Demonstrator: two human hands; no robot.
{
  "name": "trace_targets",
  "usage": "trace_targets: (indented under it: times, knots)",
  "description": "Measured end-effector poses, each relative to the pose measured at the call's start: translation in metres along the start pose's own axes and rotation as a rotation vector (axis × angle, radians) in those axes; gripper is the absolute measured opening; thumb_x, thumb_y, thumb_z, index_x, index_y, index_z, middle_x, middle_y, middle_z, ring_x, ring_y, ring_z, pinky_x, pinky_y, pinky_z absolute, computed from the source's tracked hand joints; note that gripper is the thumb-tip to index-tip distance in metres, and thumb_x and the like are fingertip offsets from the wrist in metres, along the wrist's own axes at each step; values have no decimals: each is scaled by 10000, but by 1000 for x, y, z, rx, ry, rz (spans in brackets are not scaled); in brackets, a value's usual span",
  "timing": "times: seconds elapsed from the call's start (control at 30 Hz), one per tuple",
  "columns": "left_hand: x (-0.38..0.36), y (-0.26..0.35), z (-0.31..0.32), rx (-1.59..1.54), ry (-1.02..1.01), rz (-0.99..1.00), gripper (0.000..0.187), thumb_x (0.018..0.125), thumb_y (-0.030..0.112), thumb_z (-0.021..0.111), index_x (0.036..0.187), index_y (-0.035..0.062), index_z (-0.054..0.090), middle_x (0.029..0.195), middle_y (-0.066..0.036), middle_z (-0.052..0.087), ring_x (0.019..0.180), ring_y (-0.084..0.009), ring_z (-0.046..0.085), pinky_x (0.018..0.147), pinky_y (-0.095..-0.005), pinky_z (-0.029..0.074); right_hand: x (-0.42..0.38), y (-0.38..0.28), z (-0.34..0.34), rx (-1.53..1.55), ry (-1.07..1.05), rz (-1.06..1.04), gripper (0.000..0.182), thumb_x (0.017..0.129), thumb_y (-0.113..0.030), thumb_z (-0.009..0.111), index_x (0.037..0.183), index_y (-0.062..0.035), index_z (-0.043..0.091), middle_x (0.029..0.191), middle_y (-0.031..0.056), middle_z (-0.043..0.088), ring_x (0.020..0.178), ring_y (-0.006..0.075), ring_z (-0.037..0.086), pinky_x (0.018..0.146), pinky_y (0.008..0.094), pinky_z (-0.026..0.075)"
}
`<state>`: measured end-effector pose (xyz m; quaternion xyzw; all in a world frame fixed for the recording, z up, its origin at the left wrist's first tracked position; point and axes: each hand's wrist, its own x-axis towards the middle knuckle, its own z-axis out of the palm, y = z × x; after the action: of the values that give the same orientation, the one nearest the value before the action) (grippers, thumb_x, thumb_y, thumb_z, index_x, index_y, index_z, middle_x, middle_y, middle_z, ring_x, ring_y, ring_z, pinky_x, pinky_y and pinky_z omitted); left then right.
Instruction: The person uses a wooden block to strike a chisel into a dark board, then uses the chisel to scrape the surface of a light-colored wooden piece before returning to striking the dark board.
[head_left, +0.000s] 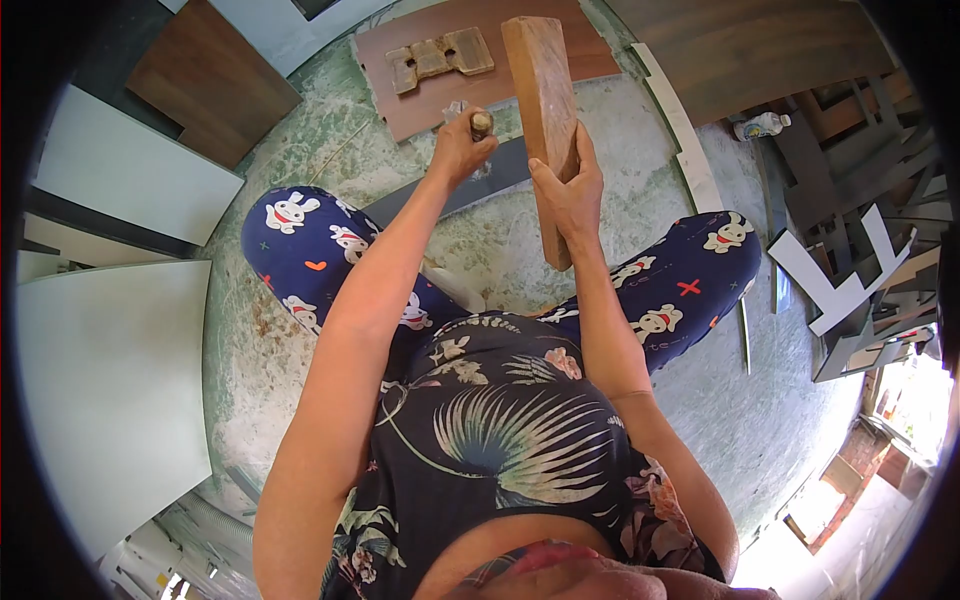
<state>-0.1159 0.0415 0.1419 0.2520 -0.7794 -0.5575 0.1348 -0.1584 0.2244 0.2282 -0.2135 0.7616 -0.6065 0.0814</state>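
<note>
My left hand (462,148) is closed around a wooden-handled tool (481,124). The round end of its handle faces up toward me, and its working end is mostly hidden. In my right hand (572,190) is a long, thick wooden block (543,90), gripped near its lower part and standing up at a slant. The two hands are apart, above the floor between my bent knees. Below my left hand lies a long dark grey board (500,170). Farther off, a worn piece of wood with holes and a notch (440,60) rests on a reddish-brown panel (400,117).
White panels (120,350) and a brown board (212,80) stand at the left. A pale narrow strip (680,130) and a large brown sheet (740,50) lie at the upper right. Stacked offcuts (850,250) and a plastic bottle (762,126) are on the right.
</note>
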Motion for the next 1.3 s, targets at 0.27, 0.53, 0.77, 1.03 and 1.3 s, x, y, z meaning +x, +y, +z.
trace_targets:
  times: [0.27,0.53,0.77,1.03,1.3]
  knots:
    - [-5,4,0,70,-60,1,291,741,123,630,1017,43,587,778,-90,613,689,-156,568,668,-307,489,0,4,2,-22,7,-6,748,701,-143,730,1359,21,413,1197,214,588,1084,269,591,931,350,449]
    - [-8,3,3,25,-72,18,313,749,150,639,1043,55,596,823,-104,631,744,-184,580,726,-316,495,-3,-14,0,-7,-78,6,756,703,-140,717,1379,-5,407,1219,208,585,1120,272,579,945,347,441]
    - [9,-28,9,89,-77,68,379,796,163,679,1127,5,582,1012,-126,666,885,-185,638,770,-325,507,-16,20,12,-209,-277,128,747,720,-174,697,1388,-19,402,1256,231,563,1161,301,566,956,339,434]
    - [19,-16,2,44,74,21,313,806,145,683,1082,33,587,877,-84,663,753,-167,635,671,-310,507,-9,16,17,-132,-228,166,753,713,-205,695,1387,-28,409,1265,230,557,1185,322,549,970,347,431]
    - [23,-13,-15,-122,246,-130,304,825,185,695,1058,35,571,798,-76,642,587,-142,617,559,-290,490,-4,14,0,-66,-139,91,747,710,-164,707,1378,-1,414,1261,209,566,1182,282,547,975,333,422]
